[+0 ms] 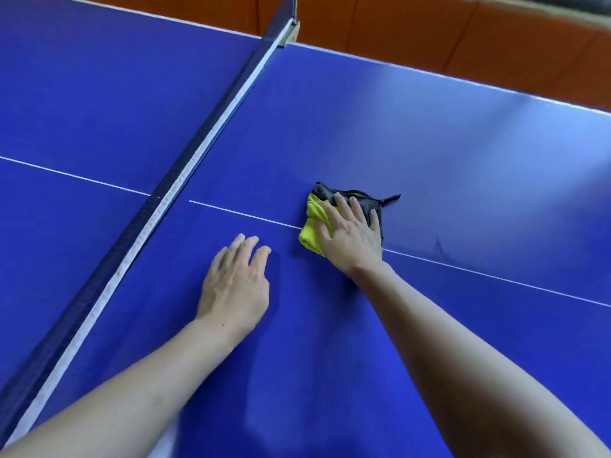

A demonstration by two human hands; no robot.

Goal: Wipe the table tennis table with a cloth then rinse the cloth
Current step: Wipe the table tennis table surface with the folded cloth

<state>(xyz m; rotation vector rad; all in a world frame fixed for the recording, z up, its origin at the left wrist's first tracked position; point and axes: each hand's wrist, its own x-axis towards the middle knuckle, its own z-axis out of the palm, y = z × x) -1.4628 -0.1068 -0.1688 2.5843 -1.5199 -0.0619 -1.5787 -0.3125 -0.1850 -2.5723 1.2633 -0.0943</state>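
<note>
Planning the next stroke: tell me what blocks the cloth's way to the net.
Nothing visible. The right hand presses the cloth flat on the table; bare blue surface lies between it and the net.

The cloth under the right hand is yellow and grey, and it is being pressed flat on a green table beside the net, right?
Not quite: the head view shows the table is blue, not green. The rest holds: the right hand presses the yellow and grey cloth flat beside the net.

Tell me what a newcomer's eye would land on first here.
The yellow and dark grey cloth stands out on the blue table tennis table, pressed flat on the white centre line by the right hand. The left hand rests open beside it, and the net runs diagonally at left.
</note>
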